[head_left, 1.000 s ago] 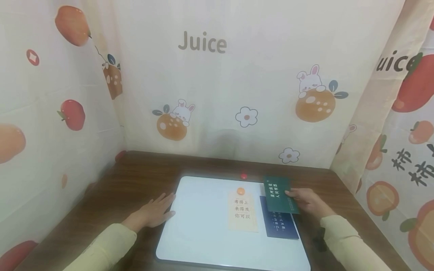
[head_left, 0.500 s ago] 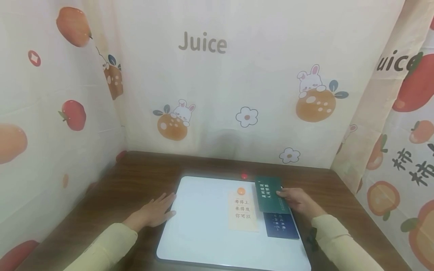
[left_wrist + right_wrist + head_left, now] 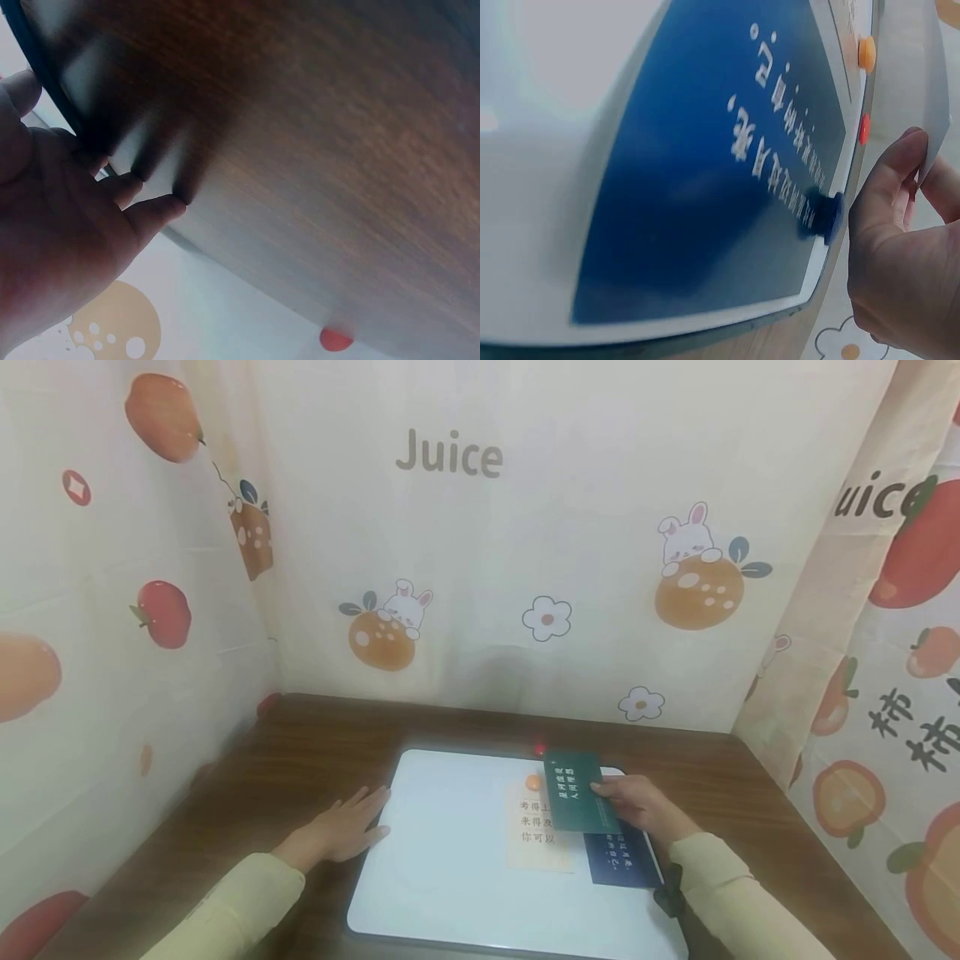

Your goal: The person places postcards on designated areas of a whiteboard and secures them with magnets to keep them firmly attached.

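Observation:
My right hand (image 3: 637, 802) pinches a dark green card (image 3: 573, 793) by its right edge, above the whiteboard (image 3: 435, 843). The green card partly covers a cream card (image 3: 532, 856), with an orange round magnet (image 3: 532, 782) at its top, and a dark blue card (image 3: 618, 864) on the board's right side. In the right wrist view, a blue magnet (image 3: 834, 217) sits on the blue card, and the green card's pale back shows between thumb and fingers. My left hand (image 3: 337, 827) rests at the board's left edge with fingers spread, fingertips touching the dark rim.
A red round magnet (image 3: 540, 749) lies just beyond the board's far edge. The brown wooden table (image 3: 300, 735) surrounds the board. Fruit-printed curtains (image 3: 480, 552) enclose the table at the back and both sides.
My right hand has moved left with the green card, from over the blue card's upper part toward the cream card. It now covers part of the cream card's text. My left hand has stayed still.

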{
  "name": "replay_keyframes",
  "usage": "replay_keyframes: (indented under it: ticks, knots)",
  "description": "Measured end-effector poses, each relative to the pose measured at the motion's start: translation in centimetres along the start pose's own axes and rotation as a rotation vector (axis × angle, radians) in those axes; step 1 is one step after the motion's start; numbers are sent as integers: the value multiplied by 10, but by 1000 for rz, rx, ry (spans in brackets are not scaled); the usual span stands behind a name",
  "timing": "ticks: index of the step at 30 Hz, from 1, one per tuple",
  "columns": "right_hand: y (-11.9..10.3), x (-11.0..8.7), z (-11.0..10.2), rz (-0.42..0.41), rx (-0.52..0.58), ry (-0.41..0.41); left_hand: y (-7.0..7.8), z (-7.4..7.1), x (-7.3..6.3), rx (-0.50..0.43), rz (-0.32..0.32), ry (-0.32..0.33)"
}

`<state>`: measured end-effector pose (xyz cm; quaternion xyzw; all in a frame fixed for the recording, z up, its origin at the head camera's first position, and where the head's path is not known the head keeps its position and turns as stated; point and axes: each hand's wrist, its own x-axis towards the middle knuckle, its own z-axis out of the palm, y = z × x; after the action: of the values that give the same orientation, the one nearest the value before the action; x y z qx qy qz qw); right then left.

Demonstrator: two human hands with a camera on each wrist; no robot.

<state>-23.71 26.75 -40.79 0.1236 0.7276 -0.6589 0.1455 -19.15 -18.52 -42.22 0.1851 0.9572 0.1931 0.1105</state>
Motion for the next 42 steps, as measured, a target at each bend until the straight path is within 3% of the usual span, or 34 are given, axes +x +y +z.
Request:
replay_keyframes:
  ticks: [6,13,23,36,42]
  knots:
    - [-2,-1,10,0,4,12,0,0,-1,-7,6,7]
    - [-1,-7,18,-22,-133,8,-1,1,-1,1,19,20]
    - [-4,-3,36,-10,-57,10,-1,2,-2,9,21,26]
    - [-4,-3,52,-35,-107,14,-3,3,-2,15,30,29]
    - [-4,-3,58,-44,-106,-21,-3,3,-1,17,30,25]
